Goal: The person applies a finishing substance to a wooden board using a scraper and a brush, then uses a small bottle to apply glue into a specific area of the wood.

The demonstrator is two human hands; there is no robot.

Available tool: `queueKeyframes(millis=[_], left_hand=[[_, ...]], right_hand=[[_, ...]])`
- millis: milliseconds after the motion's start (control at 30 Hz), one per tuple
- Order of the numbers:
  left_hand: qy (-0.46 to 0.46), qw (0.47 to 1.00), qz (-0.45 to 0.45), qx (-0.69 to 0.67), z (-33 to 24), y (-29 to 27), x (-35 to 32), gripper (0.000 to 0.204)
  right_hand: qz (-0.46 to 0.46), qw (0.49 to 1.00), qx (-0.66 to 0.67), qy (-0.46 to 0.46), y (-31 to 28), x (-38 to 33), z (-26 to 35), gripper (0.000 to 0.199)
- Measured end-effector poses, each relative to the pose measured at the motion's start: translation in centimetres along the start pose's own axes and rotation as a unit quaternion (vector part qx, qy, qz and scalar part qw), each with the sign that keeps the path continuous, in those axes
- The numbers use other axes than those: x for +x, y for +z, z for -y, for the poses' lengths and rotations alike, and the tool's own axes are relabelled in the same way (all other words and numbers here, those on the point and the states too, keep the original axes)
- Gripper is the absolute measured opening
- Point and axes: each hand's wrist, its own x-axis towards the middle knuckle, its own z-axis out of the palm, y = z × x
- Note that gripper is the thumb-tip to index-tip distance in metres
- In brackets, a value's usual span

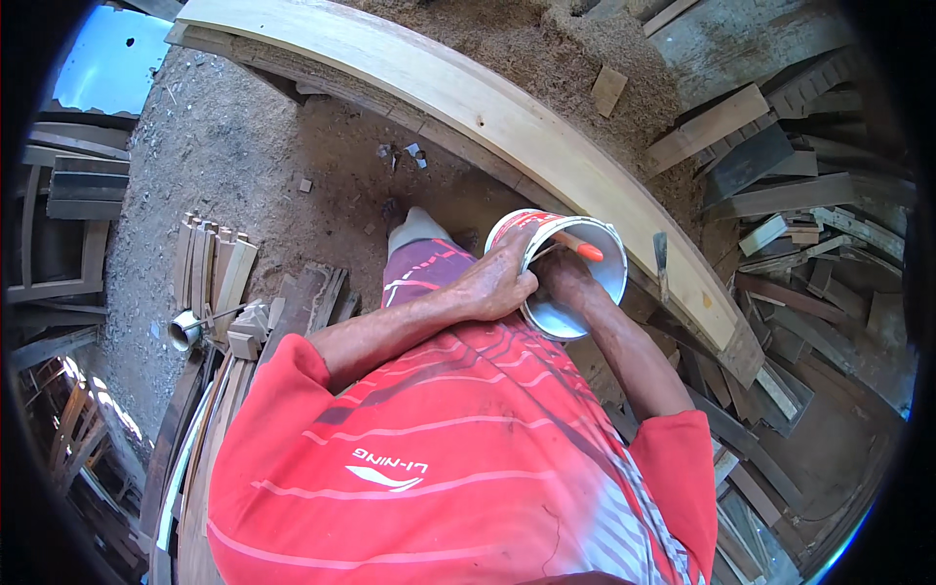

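While my left hand clamps the rim of the white bucket to steady it at my waist, my right hand reaches inside, gripping an orange-handled tool. A long pale plank lies just beyond, over the sawdust-covered ground.

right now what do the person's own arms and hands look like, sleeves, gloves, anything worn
Both hands are bare: no gloves, and no rings or watch show. The left hand and right hand come out of a short-sleeved red shirt with thin white stripes and a white logo on the chest. The sleeves end above the elbows, so both forearms are uncovered.
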Motion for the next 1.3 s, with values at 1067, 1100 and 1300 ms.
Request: queueKeyframes(millis=[1067,1100,1300], left_hand=[[-0.035,0.963,-0.24,-0.12,-5.5,-29.0,-0.9,0.057],[-0.029,0.963,-0.246,-0.111,-5.1,-30.0,0.1,0.055],[-0.031,0.941,-0.298,-0.16,-2.0,-33.4,3.5,0.05]], right_hand=[[-0.315,0.868,0.38,0.046,-15.2,2.7,8.8,0.019],[-0.315,0.865,0.388,0.054,-14.2,3.8,8.0,0.019],[-0.32,0.885,0.333,0.054,-11.8,10.5,5.1,0.018]])
